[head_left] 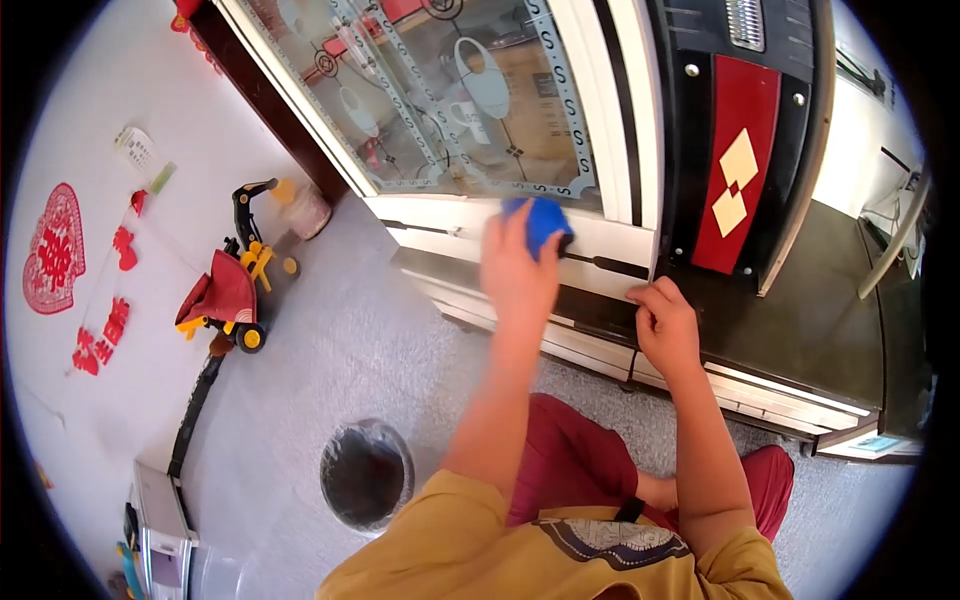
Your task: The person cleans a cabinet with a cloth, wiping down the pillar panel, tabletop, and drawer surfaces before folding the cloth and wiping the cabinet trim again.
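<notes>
My left hand [517, 268], a little blurred, presses a blue cloth [545, 222] to the white drawer front [600, 245] under the cabinet's glass doors. Its fingers are wrapped around the cloth. My right hand [667, 320] is closed at the lower right corner of that drawer front, fingers curled. Its fingertips touch or nearly touch the edge, and whatever they may hold is hidden. A dark handle slot [620, 267] lies between the two hands. Above them, the patterned glass door [470, 110] shows a white mug and other items behind it.
A dark bucket [367, 475] stands on the grey floor to my left. Beyond it are a toy truck [225, 295] and a toy excavator [255, 240] by the wall. On the right, a black panel with a red stripe [742, 165] rises beside a dark countertop [825, 310].
</notes>
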The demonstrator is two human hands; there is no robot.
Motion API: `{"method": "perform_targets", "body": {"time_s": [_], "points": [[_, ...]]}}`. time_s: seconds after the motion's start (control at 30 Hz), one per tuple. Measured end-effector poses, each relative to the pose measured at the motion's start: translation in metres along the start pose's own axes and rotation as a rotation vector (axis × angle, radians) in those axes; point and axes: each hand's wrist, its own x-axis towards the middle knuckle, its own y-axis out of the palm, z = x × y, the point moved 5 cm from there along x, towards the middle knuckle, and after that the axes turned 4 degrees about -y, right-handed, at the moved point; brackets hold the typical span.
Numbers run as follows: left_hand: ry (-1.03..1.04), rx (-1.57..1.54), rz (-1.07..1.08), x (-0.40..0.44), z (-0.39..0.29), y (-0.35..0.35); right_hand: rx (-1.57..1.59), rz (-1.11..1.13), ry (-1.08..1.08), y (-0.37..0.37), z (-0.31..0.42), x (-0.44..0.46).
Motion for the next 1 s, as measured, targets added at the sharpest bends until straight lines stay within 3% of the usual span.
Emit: {"method": "perform_targets", "body": {"time_s": [0.43, 0.6, 0.77, 0.9, 1.0], "points": [[-0.304, 0.178, -0.145, 0.103, 0.176, -0.053, -0.053, -0.038, 0.014, 0.010, 0.002, 0.000], [-0.243, 0.131, -0.060, 0.094, 0.171, -0.053, -0.085, -0.028, -0.007, 0.010, 0.001, -0.002], [-0.133, 0.080, -0.007, 0.058, 0.102, -0.040, -0.121, 0.023, -0.029, 0.008, 0.000, -0.003], [-0.236, 0.025, -0.130, 0.071, 0.134, -0.041, -0.114, 0.037, -0.026, 0.009, 0.000, -0.002], [-0.311, -0.051, -0.223, 0.090, 0.198, -0.037, -0.120, 0.021, -0.018, 0.010, 0.002, -0.002]]}}
